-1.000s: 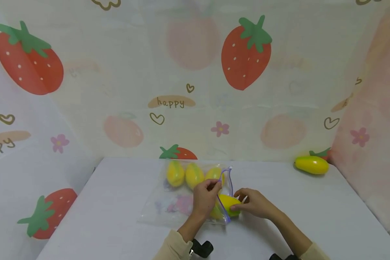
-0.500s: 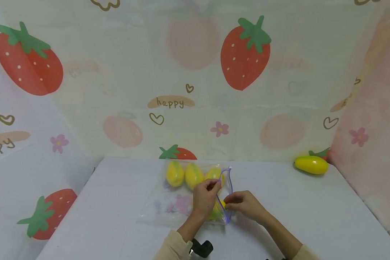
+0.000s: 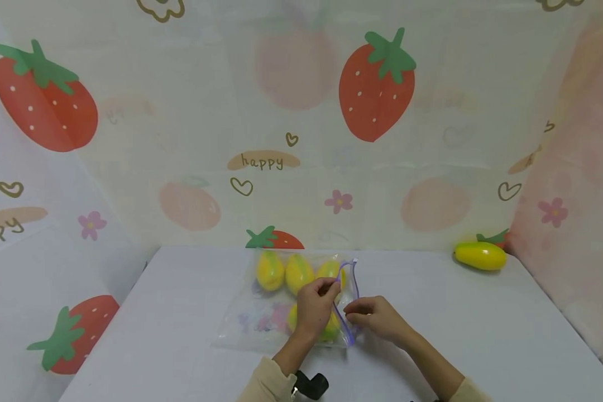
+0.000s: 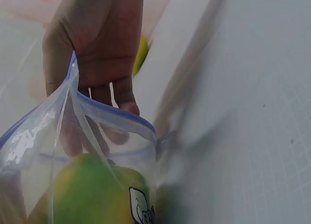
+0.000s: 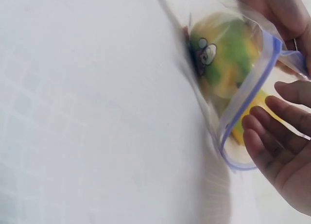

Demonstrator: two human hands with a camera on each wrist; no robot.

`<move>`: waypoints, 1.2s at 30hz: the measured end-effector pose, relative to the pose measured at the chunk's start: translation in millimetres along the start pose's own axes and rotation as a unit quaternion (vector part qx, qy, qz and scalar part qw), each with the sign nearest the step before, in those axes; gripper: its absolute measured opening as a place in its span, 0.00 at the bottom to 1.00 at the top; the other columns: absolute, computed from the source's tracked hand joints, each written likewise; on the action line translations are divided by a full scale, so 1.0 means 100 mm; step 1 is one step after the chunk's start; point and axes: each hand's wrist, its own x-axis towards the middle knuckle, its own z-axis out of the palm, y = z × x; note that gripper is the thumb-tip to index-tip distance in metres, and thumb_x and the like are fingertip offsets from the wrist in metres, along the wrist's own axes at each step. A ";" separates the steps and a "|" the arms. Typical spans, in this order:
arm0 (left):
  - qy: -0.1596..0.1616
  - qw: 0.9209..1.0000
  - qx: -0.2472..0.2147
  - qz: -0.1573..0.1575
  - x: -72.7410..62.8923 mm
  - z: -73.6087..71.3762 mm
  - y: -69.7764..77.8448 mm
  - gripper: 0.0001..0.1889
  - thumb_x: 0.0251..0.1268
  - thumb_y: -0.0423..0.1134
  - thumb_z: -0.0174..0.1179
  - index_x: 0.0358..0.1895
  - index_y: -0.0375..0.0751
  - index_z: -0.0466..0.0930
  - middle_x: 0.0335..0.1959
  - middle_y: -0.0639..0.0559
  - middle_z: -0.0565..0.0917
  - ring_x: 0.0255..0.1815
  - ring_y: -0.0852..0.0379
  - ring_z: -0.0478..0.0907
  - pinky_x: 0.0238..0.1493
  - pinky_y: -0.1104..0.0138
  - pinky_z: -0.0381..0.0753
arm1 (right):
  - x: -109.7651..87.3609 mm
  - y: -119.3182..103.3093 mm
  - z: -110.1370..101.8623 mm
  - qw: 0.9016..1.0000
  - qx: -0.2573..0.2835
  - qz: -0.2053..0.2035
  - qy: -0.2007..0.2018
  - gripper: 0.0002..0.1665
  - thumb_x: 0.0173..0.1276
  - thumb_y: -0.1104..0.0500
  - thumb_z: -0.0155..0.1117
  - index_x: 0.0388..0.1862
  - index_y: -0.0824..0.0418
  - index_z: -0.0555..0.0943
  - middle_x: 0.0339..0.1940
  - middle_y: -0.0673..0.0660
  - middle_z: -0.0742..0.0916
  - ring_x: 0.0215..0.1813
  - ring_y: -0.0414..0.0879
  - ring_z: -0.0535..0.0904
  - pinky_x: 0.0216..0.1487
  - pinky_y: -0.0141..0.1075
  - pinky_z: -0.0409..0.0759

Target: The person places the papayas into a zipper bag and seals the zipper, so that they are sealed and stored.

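My left hand (image 3: pixel 315 310) pinches the upper edge of a clear zip bag (image 3: pixel 238 332) and holds its mouth raised, facing right. Several yellow-green fruits shaped like mangoes (image 3: pixel 270 271) lie inside the bag. One more yellow fruit (image 3: pixel 292 318) shows partly behind my left wrist, inside the plastic. My right hand (image 3: pixel 382 319) is at the purple zip edge (image 3: pixel 350 335). The right wrist view shows the fingers of that right hand (image 5: pixel 286 151) spread and slightly bent, with nothing held. In the left wrist view its fingertips show through the plastic, near a green-yellow fruit (image 4: pixel 92 190).
A yellow fruit (image 3: pixel 479 255) lies alone at the back right corner of the white table (image 3: pixel 146 335). Behind the table hangs a strawberry-printed cloth (image 3: pixel 206 123). A black wrist mount (image 3: pixel 311 385) sits by my left sleeve.
The yellow fruit at the bag's mouth has moved left into the bag, pushed by my right hand. My right fingers have left it and stay at the opening. My left hand has kept its place.
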 end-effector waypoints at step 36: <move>-0.005 1.000 0.001 -0.010 0.01 -0.01 -0.04 0.10 0.64 0.41 0.64 0.37 0.37 0.88 0.31 0.46 0.88 0.29 0.63 0.76 0.34 0.76 0.77 | -0.09 0.03 -0.90 0.974 -0.187 -0.005 0.128 0.12 0.67 0.60 0.63 0.44 0.67 0.84 0.37 0.58 0.89 0.39 0.49 0.81 0.36 0.32 0.79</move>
